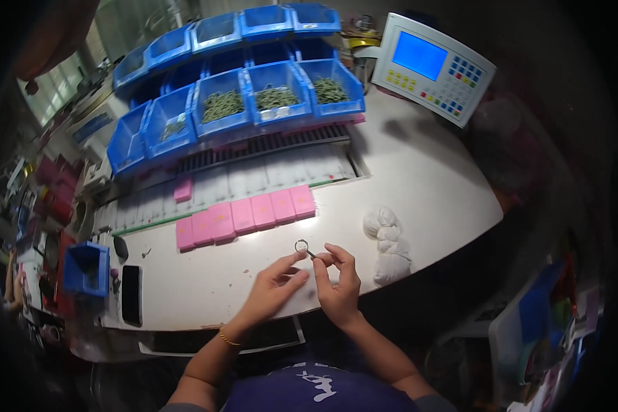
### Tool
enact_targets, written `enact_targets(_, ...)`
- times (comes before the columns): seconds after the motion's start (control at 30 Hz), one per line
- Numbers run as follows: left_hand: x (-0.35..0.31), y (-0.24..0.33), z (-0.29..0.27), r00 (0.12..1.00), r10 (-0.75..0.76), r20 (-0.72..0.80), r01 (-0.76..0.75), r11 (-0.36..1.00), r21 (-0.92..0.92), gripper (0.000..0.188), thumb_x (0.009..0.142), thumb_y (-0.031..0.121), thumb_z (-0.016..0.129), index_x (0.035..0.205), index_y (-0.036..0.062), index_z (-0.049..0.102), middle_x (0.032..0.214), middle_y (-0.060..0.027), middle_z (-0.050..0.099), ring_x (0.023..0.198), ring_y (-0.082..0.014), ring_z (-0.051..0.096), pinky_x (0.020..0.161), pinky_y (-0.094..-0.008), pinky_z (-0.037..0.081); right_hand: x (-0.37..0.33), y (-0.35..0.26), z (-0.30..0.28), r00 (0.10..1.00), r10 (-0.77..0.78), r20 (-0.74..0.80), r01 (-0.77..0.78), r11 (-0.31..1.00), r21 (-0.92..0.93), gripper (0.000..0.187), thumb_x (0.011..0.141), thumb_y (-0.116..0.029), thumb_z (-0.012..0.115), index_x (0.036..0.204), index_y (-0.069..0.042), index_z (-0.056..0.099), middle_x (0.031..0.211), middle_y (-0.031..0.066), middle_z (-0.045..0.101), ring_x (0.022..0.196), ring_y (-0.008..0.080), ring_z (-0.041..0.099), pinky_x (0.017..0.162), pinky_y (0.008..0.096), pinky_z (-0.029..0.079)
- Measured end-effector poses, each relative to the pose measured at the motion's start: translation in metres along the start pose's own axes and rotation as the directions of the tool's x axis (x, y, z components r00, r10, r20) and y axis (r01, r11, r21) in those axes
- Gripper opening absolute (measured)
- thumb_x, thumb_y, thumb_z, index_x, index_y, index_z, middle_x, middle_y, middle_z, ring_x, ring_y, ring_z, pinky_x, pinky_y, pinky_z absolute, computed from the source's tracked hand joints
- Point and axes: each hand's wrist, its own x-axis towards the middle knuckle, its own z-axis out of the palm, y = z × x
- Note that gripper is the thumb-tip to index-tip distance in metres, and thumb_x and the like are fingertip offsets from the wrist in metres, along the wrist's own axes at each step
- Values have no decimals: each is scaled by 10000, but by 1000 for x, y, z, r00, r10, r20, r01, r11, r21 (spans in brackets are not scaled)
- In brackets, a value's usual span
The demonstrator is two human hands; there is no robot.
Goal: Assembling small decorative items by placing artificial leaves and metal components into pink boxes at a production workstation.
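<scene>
My right hand (339, 283) pinches a small dark-green ring with a short stem (307, 250) between thumb and fingers, just above the white table. The ring end points away from me, to the upper left. My left hand (275, 287) is beside it, thumb and forefinger apart, with the forefinger tip close to the ring; whether it touches cannot be made out. A row of pink packets (253, 213) lies beyond my hands. Past them stand two tiers of blue bins (216, 126), several of the lower ones holding heaps of small greenish pieces (276, 98).
A knotted white cloth bundle (390, 248) lies right of my hands. At the far right is a keypad console with a blue screen (419, 55). On the left are a black phone (132, 295) and a small blue bin (86, 269). One pink block (182, 189) lies behind the row.
</scene>
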Motion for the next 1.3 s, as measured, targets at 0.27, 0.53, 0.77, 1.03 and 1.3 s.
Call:
enact_targets(0.27, -3, -1, 16, 996, -51, -78, 22, 944, -330, 260, 1018, 192, 550, 1102, -23, 669, 1141, -78, 653, 991, -100, 577, 875, -256, 467, -13, -16, -5, 994, -5, 110, 2, 1000, 25, 346, 901, -40, 671, 1222, -3, 546, 984, 118, 643, 813, 178, 627, 761, 315, 514)
enact_targets(0.53, -12, 17, 9, 992, -113, 54, 125, 907, -403, 282, 1033, 261, 529, 919, 29, 642, 812, 2, 569, 728, -74, 490, 693, -222, 407, 10, -17, -20, 782, 326, 532, -542, 777, 320, 280, 965, -176, 634, 1170, 13, 661, 1139, 87, 604, 930, 125, 591, 844, 263, 461)
enact_targets(0.77, -17, 15, 13, 955, -266, 133, 291, 741, -605, 284, 1032, 269, 521, 1024, 19, 656, 865, -19, 622, 690, -86, 525, 640, -228, 433, 10, -13, -15, 694, 438, 571, -719, 458, 522, 195, 979, -133, 593, 1015, 25, 702, 995, 79, 624, 820, 130, 574, 780, 291, 483)
enact_targets(1.03, -19, 13, 13, 961, -253, 112, 272, 783, -560, 237, 995, 209, 544, 1053, -2, 633, 932, -75, 641, 726, -117, 551, 680, -252, 467, 8, -14, -11, 717, 507, 479, -693, 445, 567, 202, 965, -100, 614, 1037, 69, 697, 831, 42, 626, 725, 90, 541, 711, 223, 461)
enact_targets(1.3, -18, 9, 16, 975, -218, 36, 207, 846, -492, 184, 981, 164, 551, 964, 0, 632, 914, -100, 646, 738, -134, 562, 683, -278, 474, 5, -8, -14, 759, 446, 474, -651, 527, 546, 178, 954, -83, 623, 1018, 57, 714, 945, 69, 665, 843, 120, 603, 805, 255, 483)
